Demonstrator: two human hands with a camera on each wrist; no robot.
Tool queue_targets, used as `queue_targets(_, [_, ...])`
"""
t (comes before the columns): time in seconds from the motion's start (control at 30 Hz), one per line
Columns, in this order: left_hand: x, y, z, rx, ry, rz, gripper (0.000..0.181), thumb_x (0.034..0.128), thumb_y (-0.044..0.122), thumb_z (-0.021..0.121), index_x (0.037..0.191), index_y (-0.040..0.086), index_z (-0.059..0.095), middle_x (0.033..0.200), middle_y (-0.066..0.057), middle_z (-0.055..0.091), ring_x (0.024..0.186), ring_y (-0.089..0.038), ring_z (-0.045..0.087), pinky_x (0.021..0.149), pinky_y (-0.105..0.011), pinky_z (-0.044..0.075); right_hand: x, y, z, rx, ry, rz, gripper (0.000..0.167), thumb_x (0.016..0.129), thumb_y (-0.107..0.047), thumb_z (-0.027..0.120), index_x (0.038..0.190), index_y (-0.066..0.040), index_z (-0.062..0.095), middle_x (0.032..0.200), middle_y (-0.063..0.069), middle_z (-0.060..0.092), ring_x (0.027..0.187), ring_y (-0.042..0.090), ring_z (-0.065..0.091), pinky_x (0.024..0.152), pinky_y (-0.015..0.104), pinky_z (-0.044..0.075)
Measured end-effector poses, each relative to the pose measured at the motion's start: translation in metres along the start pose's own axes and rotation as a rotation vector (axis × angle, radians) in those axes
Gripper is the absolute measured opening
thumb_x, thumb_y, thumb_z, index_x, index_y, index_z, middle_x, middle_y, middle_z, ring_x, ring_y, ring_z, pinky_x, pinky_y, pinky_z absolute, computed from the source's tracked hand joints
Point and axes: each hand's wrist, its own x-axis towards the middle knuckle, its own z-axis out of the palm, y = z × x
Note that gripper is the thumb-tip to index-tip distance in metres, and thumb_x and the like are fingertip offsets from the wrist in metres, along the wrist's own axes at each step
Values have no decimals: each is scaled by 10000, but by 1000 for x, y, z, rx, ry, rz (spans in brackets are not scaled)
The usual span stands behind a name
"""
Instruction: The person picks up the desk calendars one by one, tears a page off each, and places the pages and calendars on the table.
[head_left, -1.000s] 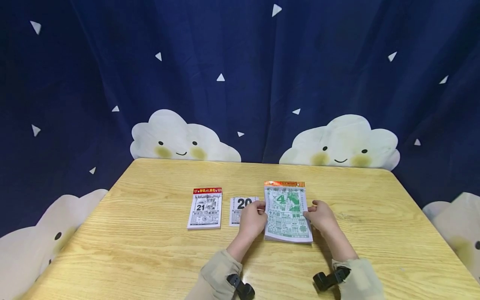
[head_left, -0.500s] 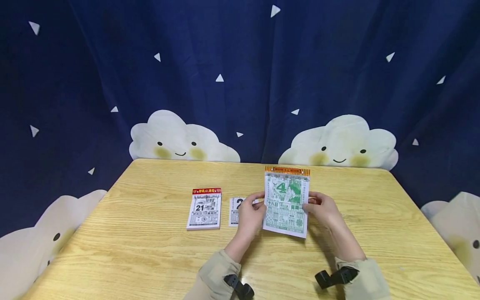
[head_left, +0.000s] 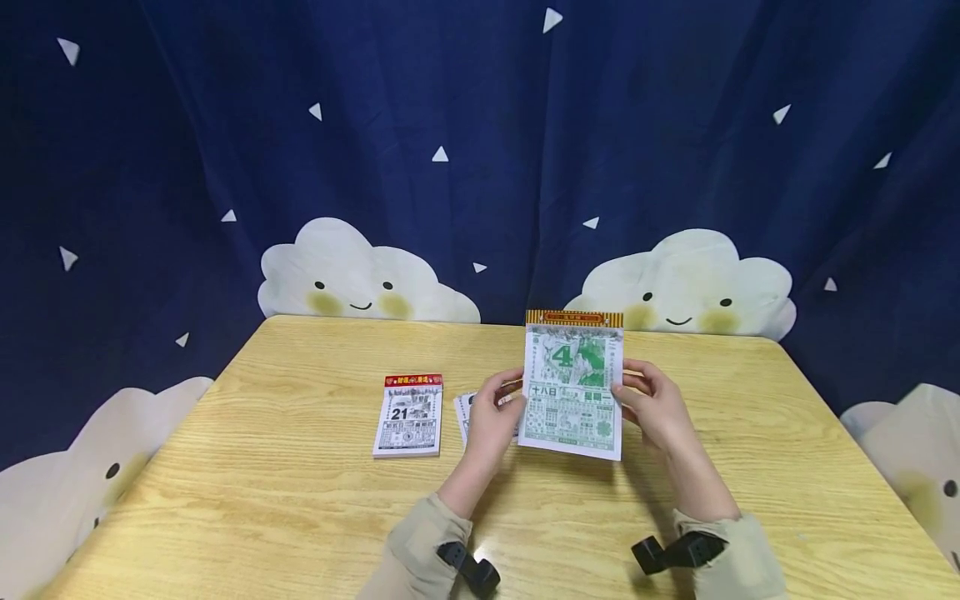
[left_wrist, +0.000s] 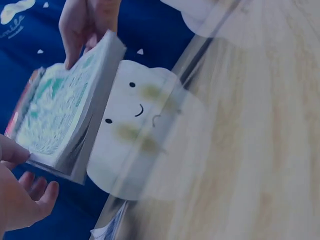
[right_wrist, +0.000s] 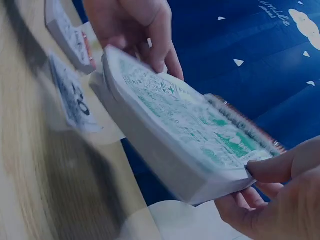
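Observation:
A thick tear-off calendar (head_left: 572, 392) with green print, a large 4 and an orange-striped top band is held up off the table, tilted toward the head camera. At its left edge my left hand (head_left: 491, 421) grips it, thumb in front and fingers behind. My right hand (head_left: 660, 408) pinches the right edge; in the right wrist view its thumb (right_wrist: 272, 169) presses the top page with fingers underneath. A smaller calendar (head_left: 408, 417) showing 21 under a red band lies to the left. Between them a loose page (head_left: 463, 412) is partly covered by my left hand; the right wrist view shows its 20 (right_wrist: 75, 97).
All this is over a light wooden table (head_left: 300, 500). Behind it hangs a dark blue curtain (head_left: 480, 125) with white triangles and smiling clouds. Black straps with small cameras (head_left: 468, 571) sit on both sleeves.
Both hands have raised the green calendar off the table and tipped it more upright. My left hand covers the loose page differently. The smaller calendar stays put.

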Motion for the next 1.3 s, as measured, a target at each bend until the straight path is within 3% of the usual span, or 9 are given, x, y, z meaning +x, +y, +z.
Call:
queue_targets(0.07, [1,3,-5,-34,-28,8,366,802,-72,528,1154,10,583,1240,-158,507,1143,-335,498,923,-361,448,-3,-5,0,50,-9,-10,456,892,-9,497,1324,17,351,935,-48,544,771,6,561,685,180,508])
queue_targets(0.13, [8,-3,-10,-61,-66,7,379,816,-55,537,1181,41,566,1273,-138,482,1155,-326,492,924,-365,445,-4,-7,0,88,-25,-25,448,887,0,498,1313,17,360,909,-70,553,782,19,568,698,184,510])
queue_targets(0.23, [15,-8,-19,-111,-139,-11,422,840,-24,527,1253,57,501,1274,-144,495,1070,-257,553,850,-314,477,-3,-11,2,146,-54,-45,431,879,7,507,1289,18,374,890,-79,561,786,30,574,699,186,508])
queue_targets(0.37, [20,-4,-30,-160,-250,-36,488,844,10,510,1324,23,427,1224,-186,535,927,-128,593,779,-257,487,-3,-14,6,209,-69,-52,373,879,22,501,1238,-5,405,855,-89,576,772,32,578,682,181,505])
queue_targets(0.63, [26,-2,-51,-386,-429,-112,485,899,35,475,1368,26,348,1025,16,645,837,-111,627,735,-276,503,-3,-17,15,303,-100,-28,457,892,30,486,1318,53,323,830,-99,590,755,27,590,666,170,509])
queue_targets(0.8, [27,-4,-58,-454,-522,-120,518,922,-10,415,1412,34,251,1020,44,660,830,-120,641,729,-294,505,-5,-19,20,292,-102,-59,509,890,26,494,1348,85,282,846,-102,578,745,20,584,653,165,503])
queue_targets(1.03, [25,-4,-63,-547,-606,-144,580,942,62,422,1458,122,164,1113,20,623,887,-119,631,738,-272,504,-3,-17,25,221,-91,-105,482,890,8,508,1338,82,344,900,-68,540,749,20,587,678,177,513])
queue_targets(1.17, [24,-5,-63,-580,-623,-125,563,948,27,376,1458,139,167,1078,4,645,878,-129,637,743,-272,513,-3,-18,27,135,-66,-137,467,895,-23,516,1332,63,376,987,-15,528,781,0,590,729,186,513])
queue_targets(1.3, [25,-7,-64,-616,-618,-98,541,942,-3,361,1441,151,217,1045,6,663,847,-124,643,749,-274,515,-4,-18,30,-10,-20,-243,448,890,-38,530,1314,52,415,1102,124,520,851,5,583,735,151,496])
